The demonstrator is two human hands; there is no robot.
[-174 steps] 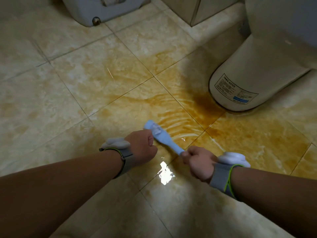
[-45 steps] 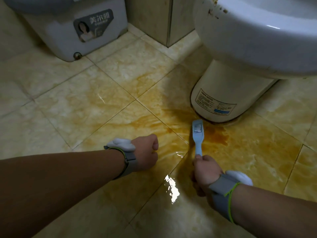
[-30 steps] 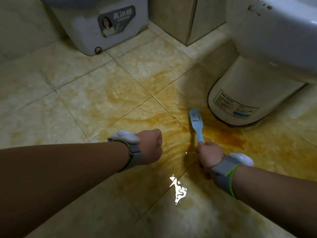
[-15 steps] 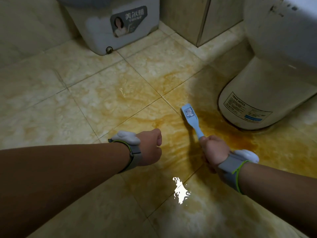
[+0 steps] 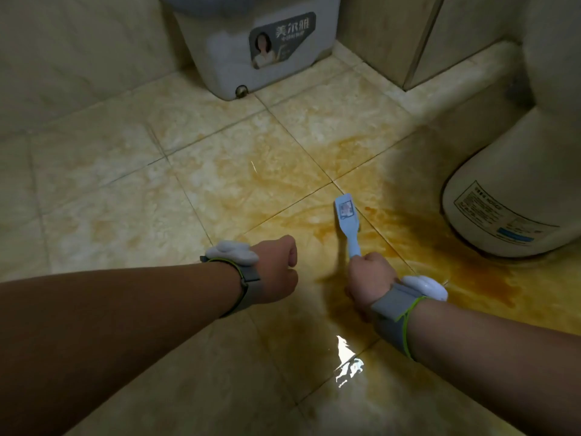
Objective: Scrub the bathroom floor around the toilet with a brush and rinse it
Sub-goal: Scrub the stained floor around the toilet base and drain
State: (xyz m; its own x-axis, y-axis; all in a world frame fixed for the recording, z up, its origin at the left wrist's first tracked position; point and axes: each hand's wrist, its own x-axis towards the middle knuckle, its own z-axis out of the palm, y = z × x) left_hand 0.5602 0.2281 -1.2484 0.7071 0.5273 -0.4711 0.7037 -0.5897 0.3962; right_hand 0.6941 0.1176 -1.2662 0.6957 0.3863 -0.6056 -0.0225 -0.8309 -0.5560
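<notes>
My right hand (image 5: pixel 369 280) grips the handle of a light blue brush (image 5: pixel 347 220), whose head lies bristles-down on the wet tiled floor (image 5: pixel 245 171). An orange-brown stain (image 5: pixel 418 234) spreads over the tiles from the brush to the toilet base (image 5: pixel 515 196) at the right. My left hand (image 5: pixel 278 267) is curled in a fist and holds nothing, hovering over the floor left of the brush. Both wrists wear grey bands with white pods.
A white container (image 5: pixel 251 55) with a printed label stands on the floor at the back. A tiled corner column (image 5: pixel 405 36) rises behind the toilet. A bright light reflection (image 5: pixel 345 360) shows standing water near my right forearm.
The brush head has swept left, away from the toilet base, with my right hand following. The view has shifted so the toilet sits further right. My left fist has stayed put.
</notes>
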